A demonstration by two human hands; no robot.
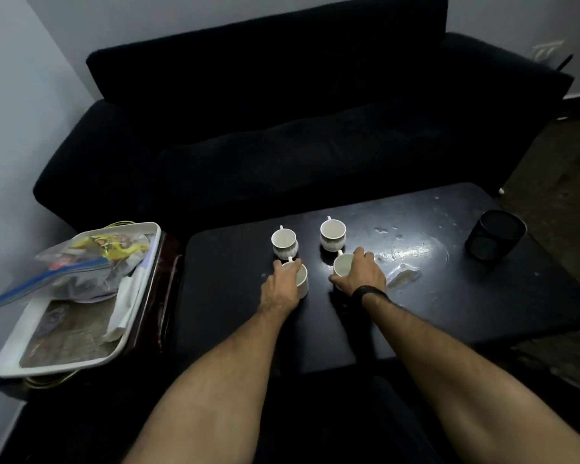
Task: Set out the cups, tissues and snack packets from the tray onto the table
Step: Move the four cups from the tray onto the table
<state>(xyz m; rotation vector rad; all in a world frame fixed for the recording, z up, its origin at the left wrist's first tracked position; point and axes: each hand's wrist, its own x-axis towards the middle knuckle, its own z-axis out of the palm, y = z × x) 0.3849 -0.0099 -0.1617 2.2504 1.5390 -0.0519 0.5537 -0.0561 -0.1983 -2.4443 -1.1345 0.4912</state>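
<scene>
While the left hand (282, 288) curls over the near-left cup (300, 279), the right hand (362, 274) (a dark band at its wrist) grips the near-right cup (342, 266). Both cups stand on the black table (449, 306), just behind them two more cups (284, 242). Folded tissues (123, 306) and bagged snack packets (87, 262) lie in the white tray (64, 365) at left.

Four cups (308, 256) stand mid-desk (449, 313); a mesh holder (494, 234) at its right edge; the tray (67, 329) left of the desk.
</scene>
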